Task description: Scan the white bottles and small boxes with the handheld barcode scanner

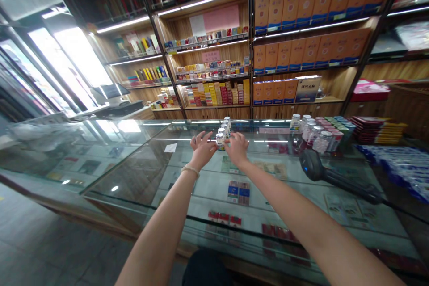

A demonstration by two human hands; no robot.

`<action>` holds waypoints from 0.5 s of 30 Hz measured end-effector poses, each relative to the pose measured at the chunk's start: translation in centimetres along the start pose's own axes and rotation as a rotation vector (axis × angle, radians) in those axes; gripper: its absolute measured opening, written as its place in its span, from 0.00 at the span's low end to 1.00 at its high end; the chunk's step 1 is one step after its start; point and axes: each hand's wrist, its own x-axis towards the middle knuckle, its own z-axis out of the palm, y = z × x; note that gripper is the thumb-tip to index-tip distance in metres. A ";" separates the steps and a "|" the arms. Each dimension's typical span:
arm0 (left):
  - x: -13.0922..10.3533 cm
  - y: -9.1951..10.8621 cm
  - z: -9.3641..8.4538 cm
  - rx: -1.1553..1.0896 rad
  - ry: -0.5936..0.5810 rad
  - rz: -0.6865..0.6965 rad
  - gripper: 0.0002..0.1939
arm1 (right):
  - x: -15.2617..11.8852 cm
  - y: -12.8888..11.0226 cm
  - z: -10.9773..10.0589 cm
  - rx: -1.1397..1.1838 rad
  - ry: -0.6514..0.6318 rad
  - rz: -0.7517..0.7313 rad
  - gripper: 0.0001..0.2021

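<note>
A short row of small white-capped bottles (224, 128) stands on the glass counter ahead of me, running away from me. My left hand (202, 150) reaches in from the left, its thumb and fingertips at the side of the nearest bottle (220, 139). From the right, my right hand (237, 148) touches the same bottle with its thumb and index finger. The bottle sits upright between both hands, its lower part partly covered by fingertips. On my left wrist is a pale bracelet (190, 170).
A black handheld scanner (310, 165) with a cable lies on the glass counter (201, 187) at right. Behind it stand more capped bottles (322, 141), stacked flat packs (368, 130) and blue-white packs (398, 165). A white paper slip (170, 148) lies left. Stocked shelves (214, 44) line the back.
</note>
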 end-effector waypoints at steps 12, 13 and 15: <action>0.7 -0.7 0.9 -0.050 0.018 0.003 0.09 | 0.5 0.3 0.9 0.016 0.045 0.006 0.09; 0.7 -0.7 1.0 -0.050 0.022 0.003 0.09 | 0.6 0.3 0.9 0.016 0.048 0.007 0.09; 0.7 -0.9 1.2 -0.051 0.027 0.005 0.10 | 0.6 0.4 1.0 0.016 0.046 0.013 0.09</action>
